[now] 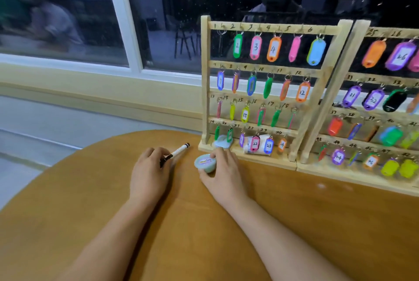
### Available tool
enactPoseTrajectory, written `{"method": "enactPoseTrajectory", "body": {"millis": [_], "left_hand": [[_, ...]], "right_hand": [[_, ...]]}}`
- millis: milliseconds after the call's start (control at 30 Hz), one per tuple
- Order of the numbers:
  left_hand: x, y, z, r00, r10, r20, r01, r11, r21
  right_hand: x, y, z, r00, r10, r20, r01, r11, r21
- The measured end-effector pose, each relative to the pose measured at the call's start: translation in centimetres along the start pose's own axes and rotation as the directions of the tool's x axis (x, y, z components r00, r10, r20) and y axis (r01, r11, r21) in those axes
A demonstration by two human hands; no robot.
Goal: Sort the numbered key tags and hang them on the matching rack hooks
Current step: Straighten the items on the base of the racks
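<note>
Black-tipped white marker (179,151): gripped in the curled fingers of the left hand (148,172), tip pointing far and right, barrel low over the desk
Right hand (223,172): wrapped round a small pale-green tub (205,163), thumb on the near side, fingertips over the far rim; I cannot tell whether the tub rests on the desk
Hands: near each other but apart, both forearms stretched over the desk
Desk (204,224): brown wood, rounded at its far-left edge
Key tags: every one that shows hangs on a rack hook, far and right of the hands
Left rack (205,76): pale wood, just beyond the right hand, rails numbered 1 to 24; green tag 2 (237,45), orange tag 12 (302,92), pink tag 22 (255,143) and blue tag 23 (268,145) hang under their numbers
Rack base: a pale-blue pad (222,141) and folded white paper (249,142) lie behind the bottom row
Right rack (353,178): set against the left rack's right side, numbers from 25 up, cut off by the picture edge
Window (127,31): dark glass behind both racks
</note>
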State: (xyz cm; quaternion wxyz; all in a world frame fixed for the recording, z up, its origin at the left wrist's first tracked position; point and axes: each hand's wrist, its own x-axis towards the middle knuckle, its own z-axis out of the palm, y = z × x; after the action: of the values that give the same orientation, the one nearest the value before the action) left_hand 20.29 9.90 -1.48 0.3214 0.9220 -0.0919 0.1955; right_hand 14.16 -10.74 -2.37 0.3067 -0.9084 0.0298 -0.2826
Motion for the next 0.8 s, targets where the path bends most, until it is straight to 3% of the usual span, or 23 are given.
{"method": "enactPoseTrajectory", "body": {"millis": [133, 300, 800], "left_hand": [[1.2, -1.1, 0.4, 0.997, -0.072, -0.020, 0.072, 0.997, 0.002], [2.5, -1.9, 1.5, 0.998, -0.054, 0.014, 0.054, 0.998, 0.023], [7.0, -0.4, 5.2, 0.997, 0.042, 0.070, -0.044, 0.998, 0.040]], "right_hand": [[1.7, -1.3, 3.1, 0.996, -0.086, 0.032, 0.089, 0.991, -0.100], [3.8, -1.7, 5.1, 0.985, -0.172, 0.022, 0.172, 0.953, -0.251], [6.2, -1.5, 7.2, 0.987, -0.149, 0.066, 0.162, 0.874, -0.459]]}}
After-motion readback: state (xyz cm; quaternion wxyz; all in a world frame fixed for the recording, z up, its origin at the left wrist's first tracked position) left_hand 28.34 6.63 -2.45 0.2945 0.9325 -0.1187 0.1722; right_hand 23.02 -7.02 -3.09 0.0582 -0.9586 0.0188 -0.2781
